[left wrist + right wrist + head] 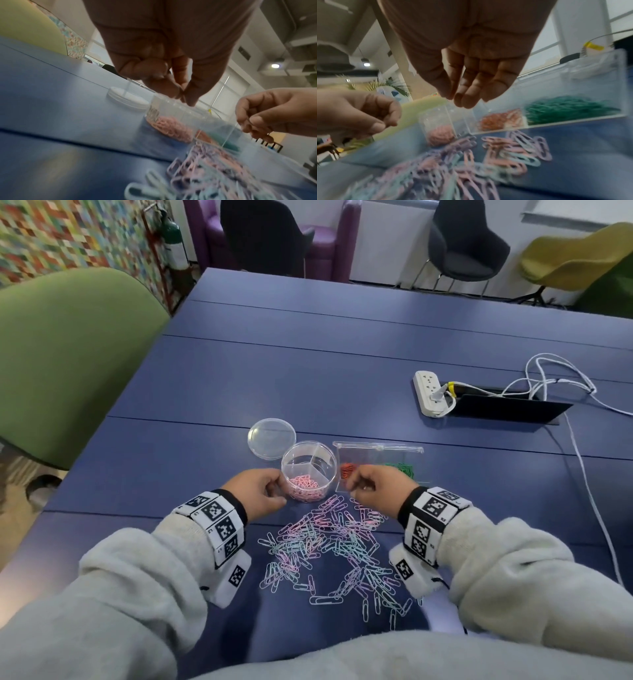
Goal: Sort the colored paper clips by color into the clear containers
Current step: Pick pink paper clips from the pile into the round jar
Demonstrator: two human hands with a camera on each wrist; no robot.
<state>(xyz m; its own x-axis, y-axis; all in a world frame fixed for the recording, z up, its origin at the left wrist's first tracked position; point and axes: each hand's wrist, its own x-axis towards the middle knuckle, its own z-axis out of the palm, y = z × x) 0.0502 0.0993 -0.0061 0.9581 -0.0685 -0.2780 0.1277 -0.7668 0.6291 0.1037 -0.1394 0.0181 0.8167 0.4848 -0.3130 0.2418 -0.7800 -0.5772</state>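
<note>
Your left hand (pixel 257 491) hovers at the round container (pixel 309 470), fingertips pinched together, maybe over a clip; I cannot tell. Your right hand (pixel 378 487), fingers relaxed and empty, hangs before the rectangular box (pixel 376 457). Unsorted pastel clips (pixel 329 553) lie just below; the loose lid (pixel 271 438) stays aside.

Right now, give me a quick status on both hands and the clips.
Left hand curled beside round container, grip unclear. Right hand fingers bunched, contents unclear. Pastel clip pile unsorted. Nothing blocking.
</note>
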